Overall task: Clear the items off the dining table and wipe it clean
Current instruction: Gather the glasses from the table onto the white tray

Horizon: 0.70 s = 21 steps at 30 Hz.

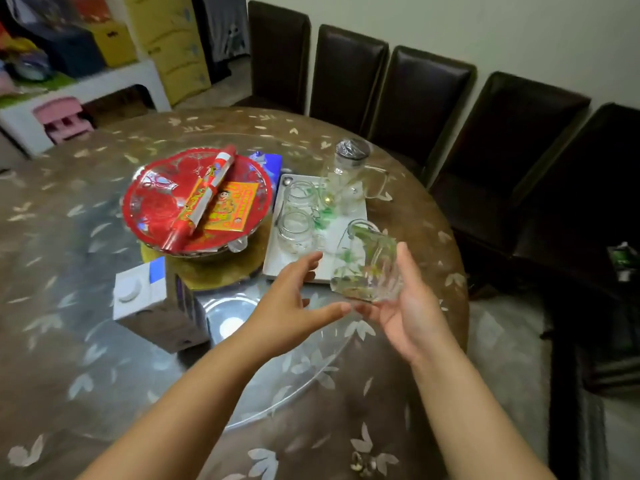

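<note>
1. Step in hand: clearing, not wiping. The round dining table (86,341) is loaded; no cloth is in view.
2. Right hand (408,317) holds a clear glass mug (365,263) tilted on its side above the near corner of the white tray (349,221). Fingers cradle it from below, thumb along the outer wall.
3. Left hand (294,299) is spread, fingers straight, holding nothing; its fingertips reach toward the mug's base, close to the right fingertips. Contact cannot be told.
4. On the tray: two more glass mugs (298,216) and a lidded glass pitcher (348,171).
5. Also on the table: a red platter (152,199) with a rolled red scroll (204,195), and a tissue box (152,299).
6. Judgement: the next move needs a firm two-handed grip on the mug, or resetting it upright on the tray so the set travels together.
7. Risk: smooth glass, tilted, could slip.
</note>
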Each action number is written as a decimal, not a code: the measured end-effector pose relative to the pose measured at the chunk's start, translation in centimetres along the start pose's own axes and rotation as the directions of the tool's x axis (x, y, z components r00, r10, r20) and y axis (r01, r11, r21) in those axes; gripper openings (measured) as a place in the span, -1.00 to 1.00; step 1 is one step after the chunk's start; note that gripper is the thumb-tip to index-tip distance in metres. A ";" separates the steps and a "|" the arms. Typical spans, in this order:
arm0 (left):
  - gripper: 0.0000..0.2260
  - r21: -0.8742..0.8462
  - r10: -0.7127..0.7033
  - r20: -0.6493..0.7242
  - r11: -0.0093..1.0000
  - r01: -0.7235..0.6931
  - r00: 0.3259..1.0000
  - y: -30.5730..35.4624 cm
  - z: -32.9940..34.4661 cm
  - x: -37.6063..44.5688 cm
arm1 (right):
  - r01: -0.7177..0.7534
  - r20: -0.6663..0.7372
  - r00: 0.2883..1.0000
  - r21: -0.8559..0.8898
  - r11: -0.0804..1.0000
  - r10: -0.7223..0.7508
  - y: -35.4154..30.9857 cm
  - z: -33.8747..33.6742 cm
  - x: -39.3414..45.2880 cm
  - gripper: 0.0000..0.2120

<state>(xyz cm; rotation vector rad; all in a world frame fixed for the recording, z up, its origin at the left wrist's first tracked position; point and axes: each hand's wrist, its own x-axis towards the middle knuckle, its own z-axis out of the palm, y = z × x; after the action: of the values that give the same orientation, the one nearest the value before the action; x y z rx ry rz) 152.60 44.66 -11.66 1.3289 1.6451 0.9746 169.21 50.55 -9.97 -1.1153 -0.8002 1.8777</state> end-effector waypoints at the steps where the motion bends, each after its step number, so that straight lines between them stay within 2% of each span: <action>1: -0.25 0.072 -0.017 0.015 0.997 0.015 1.000 -0.6 0.9 0.9 | 0.049 -0.079 0.995 -0.155 0.987 -0.061 -0.6 -1.0 1.4 -0.45; 4: -0.28 0.303 -0.051 0.085 0.953 0.023 0.995 -2.0 2.6 3.4 | 0.101 -0.179 0.951 -0.591 0.800 -0.252 -1.7 -3.6 6.0 -0.48; 8: -0.25 0.572 -0.132 0.144 0.820 0.026 0.981 -4.2 3.1 7.0 | 0.138 -0.076 0.910 -0.870 0.473 -0.407 -2.3 -5.1 12.3 -0.43; 13: -0.23 0.781 -0.213 0.160 0.624 0.008 0.964 -7.1 2.7 10.0 | 0.087 0.047 0.922 -0.993 0.086 -0.385 -1.7 -4.4 18.3 -0.32; 17: -0.23 0.865 -0.247 0.192 0.501 -0.045 0.950 -9.2 2.7 10.6 | 0.062 0.068 0.935 -0.998 -0.029 -0.349 -0.3 -4.0 21.5 -0.24; 21: -0.18 0.873 -0.279 0.207 0.486 -0.048 0.938 -10.9 2.3 11.2 | 0.057 0.086 0.943 -0.993 -0.101 -0.321 0.2 -3.3 24.2 -0.23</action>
<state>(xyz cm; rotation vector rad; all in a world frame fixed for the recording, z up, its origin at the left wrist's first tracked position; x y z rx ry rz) 149.06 54.16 -23.72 1.8439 1.9914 -0.3150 164.95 71.80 -21.25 -1.8085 -2.3253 0.4980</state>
